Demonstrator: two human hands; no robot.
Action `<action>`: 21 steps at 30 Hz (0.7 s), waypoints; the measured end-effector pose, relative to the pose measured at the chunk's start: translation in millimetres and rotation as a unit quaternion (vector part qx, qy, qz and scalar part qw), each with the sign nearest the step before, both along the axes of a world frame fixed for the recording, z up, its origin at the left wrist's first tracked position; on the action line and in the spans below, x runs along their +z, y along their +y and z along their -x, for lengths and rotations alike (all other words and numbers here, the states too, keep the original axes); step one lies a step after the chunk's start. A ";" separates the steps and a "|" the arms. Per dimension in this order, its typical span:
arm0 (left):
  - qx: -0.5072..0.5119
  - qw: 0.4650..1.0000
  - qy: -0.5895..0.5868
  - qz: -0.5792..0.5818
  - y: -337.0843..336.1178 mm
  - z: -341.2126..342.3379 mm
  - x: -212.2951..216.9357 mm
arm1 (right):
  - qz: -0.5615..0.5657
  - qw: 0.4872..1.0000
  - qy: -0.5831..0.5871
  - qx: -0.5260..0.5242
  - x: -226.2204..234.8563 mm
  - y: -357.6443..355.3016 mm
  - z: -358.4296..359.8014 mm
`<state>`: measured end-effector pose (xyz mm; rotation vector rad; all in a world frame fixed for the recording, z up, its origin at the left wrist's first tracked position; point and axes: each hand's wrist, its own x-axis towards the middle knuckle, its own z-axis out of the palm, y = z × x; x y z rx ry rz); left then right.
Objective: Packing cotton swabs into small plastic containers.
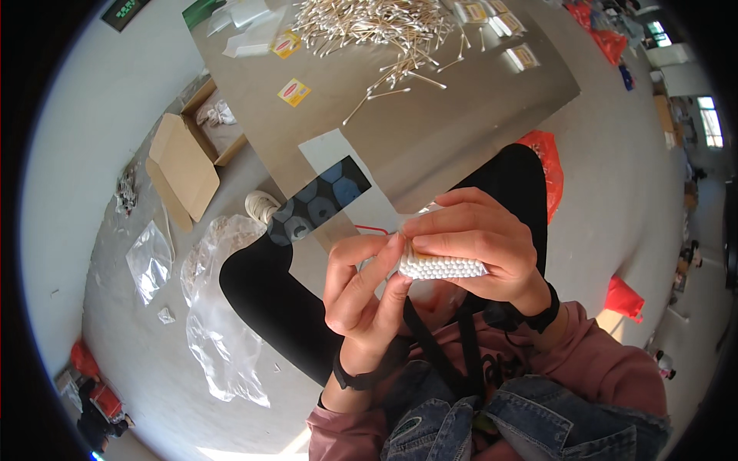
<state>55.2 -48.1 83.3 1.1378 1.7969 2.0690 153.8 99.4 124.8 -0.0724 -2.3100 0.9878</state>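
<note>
A small clear bag of cotton swabs (444,267) is up in front of my body, its rows of white tips facing me. My right hand (492,247) is closed round the bag from above and the right side. At the bag's left end, my left hand (360,296) pinches the clear plastic edge between thumb and fingers. Part of the bag is hidden behind my right fingers. On the table (477,100) beyond lies a large heap of loose cotton swabs (369,27), with several strays toward me.
Packed swab bags (523,58) lie right of the heap; a yellow card (294,92) lies to its left. An open cardboard box (184,165) and crumpled clear plastic (219,323) are on the floor at left. A dark phone-like slab (327,198) overlaps the table's near edge. Red bags (547,173) lie at right.
</note>
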 end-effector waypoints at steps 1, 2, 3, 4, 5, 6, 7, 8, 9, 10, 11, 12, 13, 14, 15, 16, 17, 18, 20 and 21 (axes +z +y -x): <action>0.003 1.000 0.010 -0.001 0.4 0.0 -0.2 | 0.002 1.000 0.003 0.002 -0.5 0.2 -0.1; 0.001 1.000 0.009 -0.001 0.6 -0.5 -0.8 | 0.001 1.000 0.003 0.001 -1.0 0.2 0.6; 0.003 1.000 -0.001 0.001 0.3 -1.3 -1.8 | 0.004 1.000 0.001 0.002 -1.5 0.2 1.7; 0.006 1.000 -0.010 0.003 0.4 -1.9 -2.8 | 0.007 1.000 0.000 0.004 -1.9 0.5 1.8; 0.005 1.000 -0.010 0.003 0.8 -1.8 -3.2 | 0.007 1.000 0.000 0.003 -1.9 0.5 1.4; 0.005 1.000 0.004 0.002 1.1 -1.6 -3.6 | 0.009 1.000 -0.008 0.003 -2.0 0.4 0.8; 0.006 1.000 0.019 0.000 1.5 -1.4 -4.1 | 0.012 1.000 -0.016 0.003 -1.9 0.3 0.3; 0.006 1.000 0.019 0.001 1.2 -0.8 -4.4 | 0.012 1.000 -0.016 0.003 -1.6 -0.1 0.0; 0.006 0.999 0.034 0.004 1.1 0.2 -4.9 | 0.020 1.000 -0.024 -0.002 -1.1 -0.2 -0.5; 0.005 0.999 0.048 0.006 1.5 0.8 -5.0 | 0.028 0.999 -0.031 -0.006 -0.5 -0.4 -1.3; 0.006 0.999 0.048 0.006 2.1 1.3 -4.5 | 0.028 0.999 -0.032 -0.006 0.3 -0.6 -3.1; 0.018 0.998 0.055 0.020 2.9 1.8 -3.2 | 0.099 0.993 -0.057 0.000 1.7 -1.1 -6.0; 0.031 0.997 0.062 0.033 3.5 1.8 -2.6 | 0.169 0.982 -0.082 0.005 2.8 -2.7 -8.0; 0.031 0.997 0.061 0.030 6.2 0.6 -3.0 | 0.166 0.983 -0.083 0.004 2.6 -6.3 -9.6; 0.042 0.999 0.016 0.021 9.0 -1.0 -3.4 | 0.292 0.954 -0.058 -0.023 0.2 -12.0 -10.9; 0.052 0.998 -0.030 0.012 11.5 -2.1 -4.1 | 0.413 0.909 -0.032 -0.049 -3.1 -14.0 -12.2; 0.034 0.998 -0.039 0.037 9.6 0.8 -5.1 | 0.436 0.900 -0.017 -0.017 -7.2 -10.9 -13.1; 0.034 0.998 -0.039 0.034 9.2 -1.4 -5.9 | 0.434 0.901 -0.017 -0.016 -9.0 -10.8 -13.1; -0.021 0.967 -0.253 -0.010 8.2 -7.5 -7.1 | 0.502 0.865 0.022 -0.008 -11.5 -12.3 -12.7; -0.022 0.967 -0.253 -0.011 8.2 -9.2 -5.4 | 0.501 0.865 0.022 -0.009 -12.7 -11.8 -12.8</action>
